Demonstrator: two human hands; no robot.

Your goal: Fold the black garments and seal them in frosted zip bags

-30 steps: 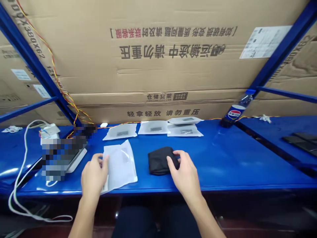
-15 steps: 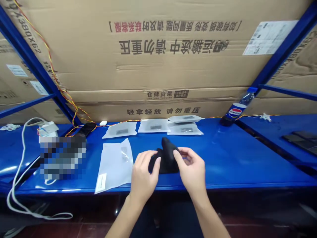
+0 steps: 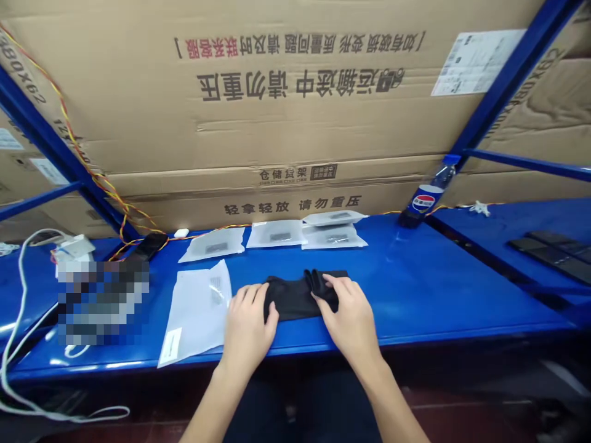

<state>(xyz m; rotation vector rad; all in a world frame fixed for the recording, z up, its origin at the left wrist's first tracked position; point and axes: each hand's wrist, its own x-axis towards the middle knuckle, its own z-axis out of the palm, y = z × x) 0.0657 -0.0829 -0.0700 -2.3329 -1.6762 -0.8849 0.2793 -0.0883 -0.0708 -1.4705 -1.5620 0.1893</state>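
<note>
Black cloth (image 3: 289, 301), soft and folded into a long strip, lies flat on the blue table (image 3: 415, 289), front of centre, near the table's front edge. Its right end rises in a small bunched fold (image 3: 317, 282). Left hand (image 3: 247, 326) rests palm down over the strip's left part, fingers spread, pressing rather than gripping. Right hand (image 3: 348, 317) sits on the bunched end, fingers lightly curled over it; cannot tell whether they pinch the cloth or only press on it.

Step in hand looks like folding and smoothing the cloth on the table. Judging from how it lies, the raised fold calls for pressing down or tucking in, with the left hand keeping the strip steady.

Just beside the left hand lies a flat white plastic bag (image 3: 196, 314), a printed label (image 3: 170, 344) at its near corner. Well back stands a row of sealed white bags (image 3: 277, 235) with dark contents. Behind these rise cardboard cartons (image 3: 277, 123); toward the right, a Pepsi bottle (image 3: 423, 200) leans at the table's back edge.
</note>
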